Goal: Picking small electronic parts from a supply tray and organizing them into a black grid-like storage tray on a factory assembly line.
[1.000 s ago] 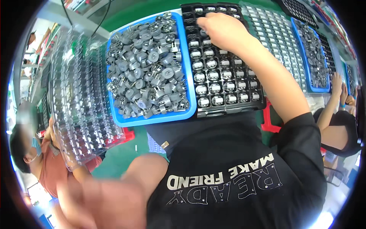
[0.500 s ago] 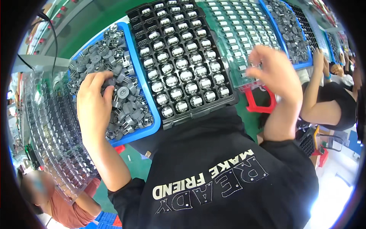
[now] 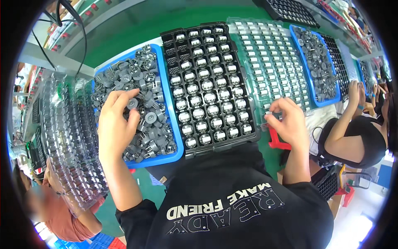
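Blue plastic forms a shallow tray (image 3: 161, 160), heaped with round grey parts (image 3: 150, 118) that have metal pins, and over this heap the left hand (image 3: 114, 122) is held. Its fingers are curled, with thumb and forefinger set on either side of 1 grey part; whether that part is gripped or only framed cannot be told. Just to the right, a black tray (image 3: 224, 145) is filled across most of its pockets with silver cylindrical pieces (image 3: 217, 123). Beyond it, a clear tray (image 3: 259, 120) is lined with rows of similar small pieces, and near its lower edge the right hand (image 3: 291, 124) is held, thumb and forefinger brought close together. Something small and pale is seen at those fingertips, but whether it is gripped cannot be made out. Farther right, a 2nd blue tray (image 3: 333, 99) is loaded with grey parts. At far left, clear ribbed trays (image 3: 68, 141) are stood. 2 co-workers are partly seen: 1 in a reddish top (image 3: 68, 220) at lower left, 1 in dark clothing (image 3: 350, 145) at right.
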The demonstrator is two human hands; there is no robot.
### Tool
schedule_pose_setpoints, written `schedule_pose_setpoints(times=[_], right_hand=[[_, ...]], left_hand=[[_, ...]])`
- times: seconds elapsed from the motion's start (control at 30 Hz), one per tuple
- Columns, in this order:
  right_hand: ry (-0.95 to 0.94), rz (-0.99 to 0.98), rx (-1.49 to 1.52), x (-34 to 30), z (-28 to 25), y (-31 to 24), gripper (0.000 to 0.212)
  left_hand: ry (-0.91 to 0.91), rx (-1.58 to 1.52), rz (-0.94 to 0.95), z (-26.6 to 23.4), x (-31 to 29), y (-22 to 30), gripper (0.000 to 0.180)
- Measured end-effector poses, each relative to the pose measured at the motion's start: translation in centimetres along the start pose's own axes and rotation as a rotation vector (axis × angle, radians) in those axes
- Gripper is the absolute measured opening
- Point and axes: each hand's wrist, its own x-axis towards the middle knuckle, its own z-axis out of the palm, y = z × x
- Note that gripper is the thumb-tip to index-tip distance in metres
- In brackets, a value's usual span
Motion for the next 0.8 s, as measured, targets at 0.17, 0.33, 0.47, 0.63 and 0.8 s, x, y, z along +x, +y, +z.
schedule_pose_setpoints(times=[0.17, 0.33, 0.47, 0.63, 0.8], right_hand=[[0.004, 0.023, 0.154, 0.6, 1.4, 0.9, 0.010], [-0.069, -0.104, 0.150, -0.3, 0.2, 2.4, 0.014], [-0.181, -0.132, 0.119, 0.5, -0.5, 2.4, 0.016], [-0.043, -0.226, 0.310, 1.1, 1.4, 1.1, 0.012], [-0.074, -0.222, 1.114, 1.6, 3.9, -7.3, 0.013]], left_hand=[[0.124, -0.245, -0.096, -1.1, -2.0, 0.1, 0.032], [0.102, -1.431, -0.181, 1.9, -3.5, 1.1, 0.036], [0.090, -1.832, -0.079, 4.5, -3.5, 3.4, 0.030], [0.031, -1.700, -0.086, 4.9, -3.7, 5.3, 0.046], [0.084, -1.633, -0.034, 5.8, -4.2, 6.1, 0.044]])
